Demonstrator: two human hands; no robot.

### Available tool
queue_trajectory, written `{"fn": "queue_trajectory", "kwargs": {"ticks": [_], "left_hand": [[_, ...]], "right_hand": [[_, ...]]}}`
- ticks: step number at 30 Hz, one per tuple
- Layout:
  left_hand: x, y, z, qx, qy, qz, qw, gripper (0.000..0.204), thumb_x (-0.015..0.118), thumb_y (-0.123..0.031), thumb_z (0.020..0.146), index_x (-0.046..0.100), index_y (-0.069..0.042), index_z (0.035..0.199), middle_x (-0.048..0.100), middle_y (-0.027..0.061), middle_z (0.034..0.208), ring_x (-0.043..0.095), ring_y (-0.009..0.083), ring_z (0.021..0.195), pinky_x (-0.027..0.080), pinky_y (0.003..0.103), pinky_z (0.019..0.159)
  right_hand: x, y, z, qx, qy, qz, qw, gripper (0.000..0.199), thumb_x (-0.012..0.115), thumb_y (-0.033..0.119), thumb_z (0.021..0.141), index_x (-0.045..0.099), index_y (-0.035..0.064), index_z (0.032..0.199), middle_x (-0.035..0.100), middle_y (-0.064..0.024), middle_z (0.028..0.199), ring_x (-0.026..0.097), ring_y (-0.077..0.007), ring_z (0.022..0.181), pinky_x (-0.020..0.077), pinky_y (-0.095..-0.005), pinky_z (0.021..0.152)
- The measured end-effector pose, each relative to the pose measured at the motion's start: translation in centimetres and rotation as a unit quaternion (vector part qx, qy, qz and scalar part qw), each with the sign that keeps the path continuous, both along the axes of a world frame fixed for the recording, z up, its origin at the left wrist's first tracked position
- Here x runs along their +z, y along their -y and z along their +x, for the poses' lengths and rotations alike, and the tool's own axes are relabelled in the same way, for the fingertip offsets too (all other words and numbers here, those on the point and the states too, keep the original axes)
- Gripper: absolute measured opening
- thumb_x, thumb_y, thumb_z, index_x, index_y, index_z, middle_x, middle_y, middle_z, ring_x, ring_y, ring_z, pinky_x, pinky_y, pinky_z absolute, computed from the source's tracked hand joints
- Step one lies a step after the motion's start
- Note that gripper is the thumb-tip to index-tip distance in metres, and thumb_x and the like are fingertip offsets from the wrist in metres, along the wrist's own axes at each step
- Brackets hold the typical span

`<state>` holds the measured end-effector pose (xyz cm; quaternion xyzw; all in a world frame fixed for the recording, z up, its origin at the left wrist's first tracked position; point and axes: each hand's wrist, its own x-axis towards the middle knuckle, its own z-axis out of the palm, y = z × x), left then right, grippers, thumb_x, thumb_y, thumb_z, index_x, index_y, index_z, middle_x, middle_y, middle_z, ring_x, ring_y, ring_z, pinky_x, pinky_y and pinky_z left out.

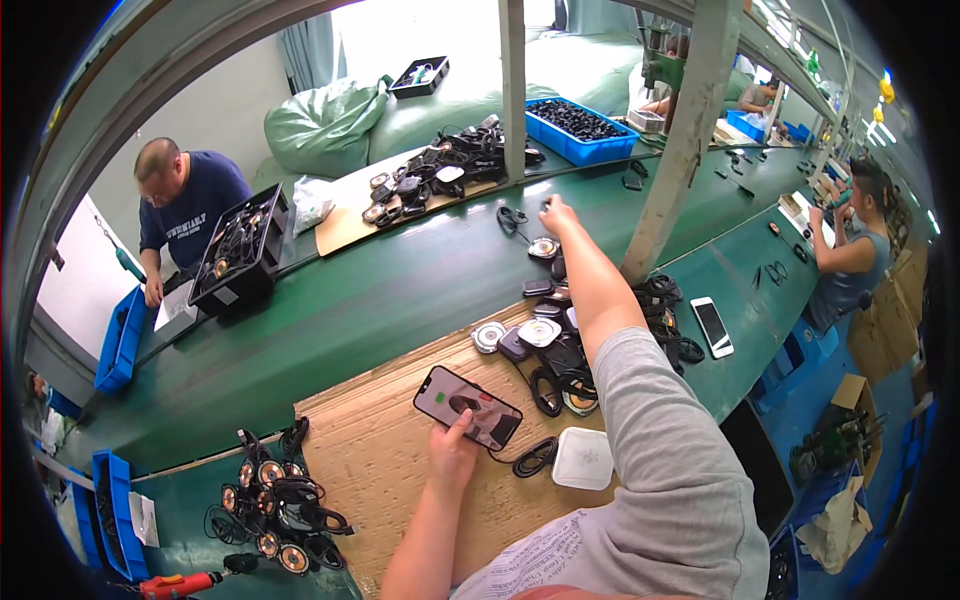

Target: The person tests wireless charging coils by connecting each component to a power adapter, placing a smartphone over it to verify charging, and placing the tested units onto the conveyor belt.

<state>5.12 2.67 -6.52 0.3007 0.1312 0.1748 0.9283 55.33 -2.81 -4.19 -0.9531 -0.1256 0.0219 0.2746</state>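
Observation:
My left hand [455, 452] holds a dark smartphone [468, 408] above the cardboard sheet, thumb on its lit screen, which shows a green battery mark. A black cable [537, 457] runs from by the phone to a coil beside a white square case [582, 459]. My right arm stretches forward over the green belt, where my right hand [558, 216] is closed; what its fingers hold, if anything, is hidden. Near that hand lie a coiled black cable [511, 219] and a round wireless charger disc [543, 248]. Under my right forearm sits a pile of chargers and black cables [562, 345].
Round copper-ringed chargers [266, 478] with cables heap at the left. A white phone [712, 327] lies right of my arm. Across the belt [390, 285], a person [195, 200] works beside a black crate [240, 250]; another person [853, 245] sits at right. A post [685, 140] rises beyond my elbow.

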Motion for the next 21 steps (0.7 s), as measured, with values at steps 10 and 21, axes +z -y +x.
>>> {"fn": "queue_trajectory", "kwargs": {"ticks": [10, 21], "left_hand": [[-0.1, 0.2, 0.1, 0.013, -0.032, 0.006, 0.999, 0.033, 0.059, -0.003, 0.092, 0.055, 0.002, 0.124, 0.066, 0.0135, 0.117, 0.065, 0.0252, 0.105, 0.049, 0.035, 0.094], [-0.6, 0.0, 0.4, 0.003, 0.001, 0.008, 1.000, 0.032, 0.058, -0.003, 0.092, 0.054, -0.001, 0.124, 0.065, 0.0127, 0.116, 0.065, 0.0242, 0.103, 0.050, 0.034, 0.093]], "right_hand": [[2.5, -7.1, -8.1, 0.184, 0.103, -0.007, 0.978, 0.051, 0.071, 0.019, 0.077, 0.053, 0.0204, 0.125, 0.069, -0.0118, 0.105, 0.067, -0.0326, 0.091, 0.0524, -0.0435, 0.078], [24.7, 23.7, -33.0, 0.307, -0.044, 0.133, 0.941, 0.056, 0.053, -0.013, 0.065, 0.054, 0.0075, 0.116, 0.063, -0.0057, 0.080, 0.055, -0.0138, 0.055, 0.0440, -0.0231, 0.051]]}}
